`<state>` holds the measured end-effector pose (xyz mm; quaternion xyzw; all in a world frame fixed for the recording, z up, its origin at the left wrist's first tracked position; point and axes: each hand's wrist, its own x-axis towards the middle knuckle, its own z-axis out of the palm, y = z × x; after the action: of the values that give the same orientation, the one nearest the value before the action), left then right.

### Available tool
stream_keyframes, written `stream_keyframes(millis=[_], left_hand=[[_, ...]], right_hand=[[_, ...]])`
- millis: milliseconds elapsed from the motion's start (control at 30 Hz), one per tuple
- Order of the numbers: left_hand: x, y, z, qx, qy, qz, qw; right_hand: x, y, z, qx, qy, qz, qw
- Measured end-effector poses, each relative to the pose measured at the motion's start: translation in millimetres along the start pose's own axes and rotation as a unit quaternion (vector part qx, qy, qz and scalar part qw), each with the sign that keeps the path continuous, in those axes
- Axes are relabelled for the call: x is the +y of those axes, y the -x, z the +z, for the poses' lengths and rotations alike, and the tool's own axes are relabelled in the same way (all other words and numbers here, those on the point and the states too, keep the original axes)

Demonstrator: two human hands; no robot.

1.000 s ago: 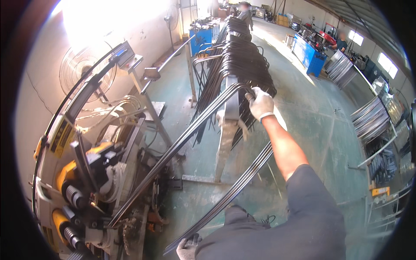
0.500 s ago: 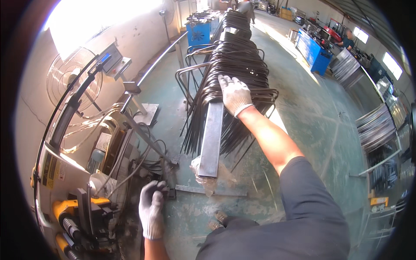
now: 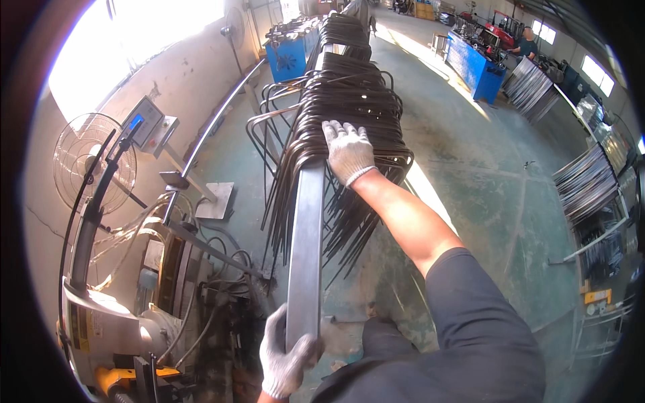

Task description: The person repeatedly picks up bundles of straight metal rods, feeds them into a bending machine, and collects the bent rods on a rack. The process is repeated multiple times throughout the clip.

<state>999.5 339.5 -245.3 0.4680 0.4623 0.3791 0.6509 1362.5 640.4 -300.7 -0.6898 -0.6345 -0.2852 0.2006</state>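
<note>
A long grey rectangular metal bar (image 3: 306, 235) runs away from me under a dense row of dark bent metal rods (image 3: 356, 101). The rods hang over the bar by their bends, their straight ends slanting down on both sides. My gloved left hand (image 3: 287, 356) is closed around the bar's near end, thumb on its right side and fingers on its left. On the nearest bends lies my gloved right hand (image 3: 348, 151), fingers stretched out and palm down. Whatever is beneath that palm is hidden.
At left stand a machine (image 3: 101, 316) with hoses, a control box (image 3: 142, 124) on a post, and a fan (image 3: 94, 161). Blue workbenches (image 3: 285, 60) stand farther off. More rods hang on a rack (image 3: 584, 181) at right. A person (image 3: 527, 46) is at the far right.
My left hand has come rightward from beside the machine and taken hold of the bar's near end. More of the bar shows in front of the rods. My right hand stays on the rods.
</note>
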Motion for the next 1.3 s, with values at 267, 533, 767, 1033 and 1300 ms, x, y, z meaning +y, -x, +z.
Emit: stream_keyframes(millis=[267, 533, 767, 1033, 1300], left_hand=[[-48.6, 0.2, -4.3, 0.127, -0.069, 0.100, 0.984], [24.4, -26.9, -13.2, 0.003, -0.125, -0.042, 0.991], [62.9, -153.7, -26.9, 0.114, -0.038, 0.050, 0.991], [134.0, -348.4, -6.1, 0.184, -0.105, 0.116, 0.970], [150.3, -583.4, 5.6, 0.252, -0.088, 0.127, 0.955]], right_hand=[[44.2, -65.0, 79.0, -0.022, -0.027, 0.034, 0.999], [56.3, -66.5, 80.8, -0.077, -0.010, 0.036, 0.996], [68.6, -73.9, 70.1, -0.135, -0.026, -0.001, 0.991], [130.2, -97.7, 26.1, -0.267, -0.215, -0.202, 0.917], [177.7, -94.8, 42.8, -0.236, -0.292, -0.292, 0.880]])
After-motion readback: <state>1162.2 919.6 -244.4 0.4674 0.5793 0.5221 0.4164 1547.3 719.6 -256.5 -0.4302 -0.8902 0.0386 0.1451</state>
